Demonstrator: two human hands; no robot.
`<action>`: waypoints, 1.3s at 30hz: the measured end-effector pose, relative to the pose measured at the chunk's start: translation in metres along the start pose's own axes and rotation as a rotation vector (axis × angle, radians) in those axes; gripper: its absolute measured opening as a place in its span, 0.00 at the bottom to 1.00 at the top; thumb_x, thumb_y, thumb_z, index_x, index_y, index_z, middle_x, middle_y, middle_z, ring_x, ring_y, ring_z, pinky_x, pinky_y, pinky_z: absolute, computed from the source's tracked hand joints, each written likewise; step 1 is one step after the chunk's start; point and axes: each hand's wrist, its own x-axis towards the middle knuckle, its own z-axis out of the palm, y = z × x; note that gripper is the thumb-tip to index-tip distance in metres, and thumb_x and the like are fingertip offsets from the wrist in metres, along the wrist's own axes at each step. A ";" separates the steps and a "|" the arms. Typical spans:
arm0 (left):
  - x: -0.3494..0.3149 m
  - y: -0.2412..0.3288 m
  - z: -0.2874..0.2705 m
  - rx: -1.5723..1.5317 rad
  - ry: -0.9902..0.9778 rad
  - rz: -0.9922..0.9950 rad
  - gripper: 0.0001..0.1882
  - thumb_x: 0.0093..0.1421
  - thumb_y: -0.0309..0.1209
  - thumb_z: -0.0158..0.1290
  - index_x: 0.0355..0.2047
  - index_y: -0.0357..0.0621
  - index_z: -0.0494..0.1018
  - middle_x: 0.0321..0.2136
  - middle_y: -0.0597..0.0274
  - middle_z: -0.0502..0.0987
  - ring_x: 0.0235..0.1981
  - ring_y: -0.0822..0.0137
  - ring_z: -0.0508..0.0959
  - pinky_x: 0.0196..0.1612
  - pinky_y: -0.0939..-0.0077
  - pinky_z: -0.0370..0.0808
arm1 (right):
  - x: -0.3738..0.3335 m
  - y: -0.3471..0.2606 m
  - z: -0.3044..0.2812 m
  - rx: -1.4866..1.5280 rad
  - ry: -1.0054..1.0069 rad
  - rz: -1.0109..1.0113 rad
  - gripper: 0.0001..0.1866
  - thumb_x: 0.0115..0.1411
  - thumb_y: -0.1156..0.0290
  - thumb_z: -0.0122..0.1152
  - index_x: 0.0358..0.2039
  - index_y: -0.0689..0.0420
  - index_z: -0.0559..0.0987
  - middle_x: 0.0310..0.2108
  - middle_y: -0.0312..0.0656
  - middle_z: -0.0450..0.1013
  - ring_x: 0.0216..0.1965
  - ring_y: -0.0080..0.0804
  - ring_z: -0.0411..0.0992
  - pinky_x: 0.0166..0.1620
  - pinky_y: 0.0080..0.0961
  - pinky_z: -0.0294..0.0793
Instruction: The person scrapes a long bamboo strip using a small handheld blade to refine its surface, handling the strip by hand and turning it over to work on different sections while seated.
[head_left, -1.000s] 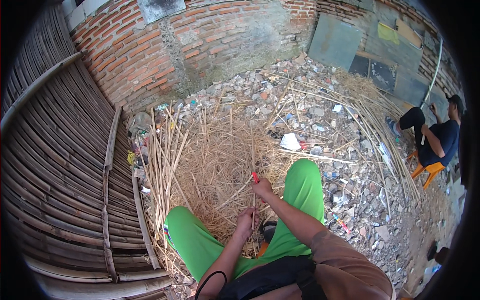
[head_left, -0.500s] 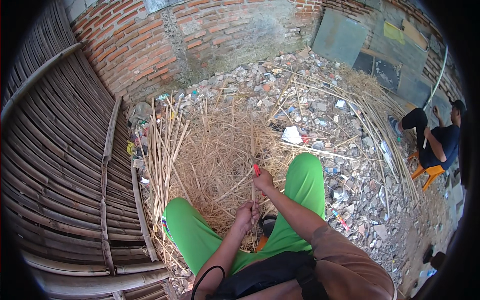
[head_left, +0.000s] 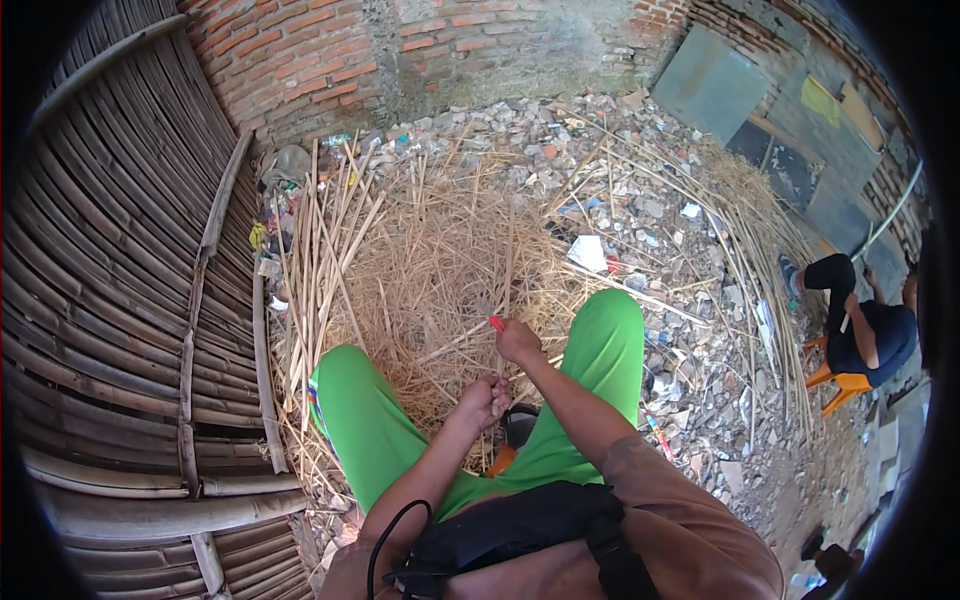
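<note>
My right hand [head_left: 520, 342] is closed around a red-handled knife [head_left: 497, 323], whose blade is too small to make out clearly. Just below and nearer to me, my left hand [head_left: 486, 400] grips a thin bamboo strip [head_left: 507, 270]. The strip runs up past the right hand and points away from me over the shavings. Both hands are between my knees, in green trousers [head_left: 602, 345]. Beneath and beyond them lies a heap of pale bamboo shavings [head_left: 420, 270].
Split bamboo strips [head_left: 325, 250] lean left of the heap, beside a bamboo slat wall [head_left: 110, 300]. Rubble [head_left: 690, 370] and more long strips [head_left: 775, 320] cover the ground to the right. Another person [head_left: 875, 335] sits on an orange stool [head_left: 845, 385]. A brick wall [head_left: 480, 45] closes the back.
My right hand and the knife have shifted slightly left, and my left hand has come up a little. The whole view has tilted slightly. Both grips stay the same.
</note>
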 end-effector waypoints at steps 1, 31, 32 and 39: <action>0.000 0.003 0.000 -0.042 0.025 -0.010 0.10 0.68 0.26 0.37 0.39 0.38 0.69 0.22 0.70 0.66 0.15 0.78 0.61 0.20 0.80 0.60 | -0.001 -0.005 0.000 0.002 -0.002 -0.009 0.19 0.57 0.63 0.55 0.49 0.48 0.80 0.45 0.52 0.79 0.47 0.52 0.77 0.51 0.45 0.77; -0.013 -0.051 0.013 1.106 0.385 1.116 0.11 0.65 0.28 0.47 0.30 0.35 0.74 0.18 0.64 0.74 0.19 0.74 0.72 0.25 0.73 0.71 | -0.004 0.001 -0.041 0.994 0.138 0.015 0.13 0.62 0.63 0.63 0.42 0.58 0.84 0.23 0.36 0.76 0.21 0.22 0.72 0.24 0.24 0.71; -0.010 -0.050 0.009 1.091 0.373 1.101 0.09 0.66 0.29 0.48 0.33 0.36 0.75 0.19 0.67 0.73 0.19 0.77 0.70 0.24 0.77 0.68 | -0.003 -0.001 -0.041 0.997 0.138 0.011 0.13 0.62 0.63 0.63 0.42 0.58 0.84 0.23 0.36 0.76 0.21 0.22 0.72 0.24 0.24 0.71; -0.013 -0.047 0.018 0.781 0.230 0.882 0.03 0.67 0.28 0.50 0.38 0.42 0.70 0.20 0.69 0.70 0.15 0.77 0.69 0.18 0.80 0.67 | 0.012 0.011 -0.032 0.995 0.167 -0.076 0.12 0.64 0.65 0.61 0.43 0.58 0.81 0.23 0.33 0.72 0.20 0.21 0.68 0.25 0.24 0.71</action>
